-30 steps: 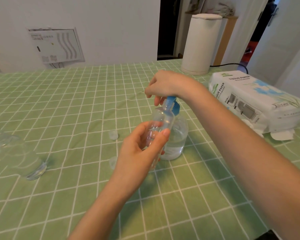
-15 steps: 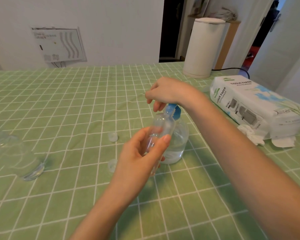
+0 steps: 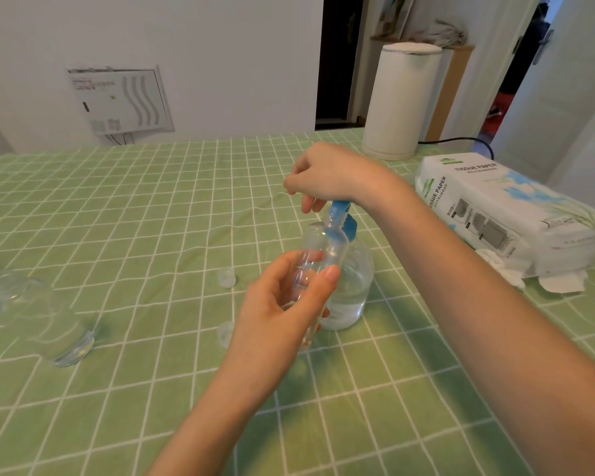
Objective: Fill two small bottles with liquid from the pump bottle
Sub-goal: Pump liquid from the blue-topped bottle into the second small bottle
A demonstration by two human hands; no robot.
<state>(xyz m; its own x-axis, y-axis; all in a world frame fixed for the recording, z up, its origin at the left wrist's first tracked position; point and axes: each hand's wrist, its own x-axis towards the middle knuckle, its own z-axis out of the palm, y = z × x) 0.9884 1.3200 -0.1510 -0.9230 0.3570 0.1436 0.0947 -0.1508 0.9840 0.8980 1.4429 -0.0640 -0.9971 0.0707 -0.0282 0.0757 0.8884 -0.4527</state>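
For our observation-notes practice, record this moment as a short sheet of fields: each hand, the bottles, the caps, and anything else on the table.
Left hand: grips small clear bottle, mouth up at the blue nozzle
Right hand: on the pump head; grip hidden
Pump bottle: upright on green checked tablecloth, part full
Caps: two loose, left of pump bottle
Also: clear bottle lying at far left; tissue paper pack at right

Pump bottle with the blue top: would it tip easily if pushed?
Probably not: the pump bottle looks squat, with liquid low in it. Its clear wall may be slippery if wet. The right hand on top likely steadies it.
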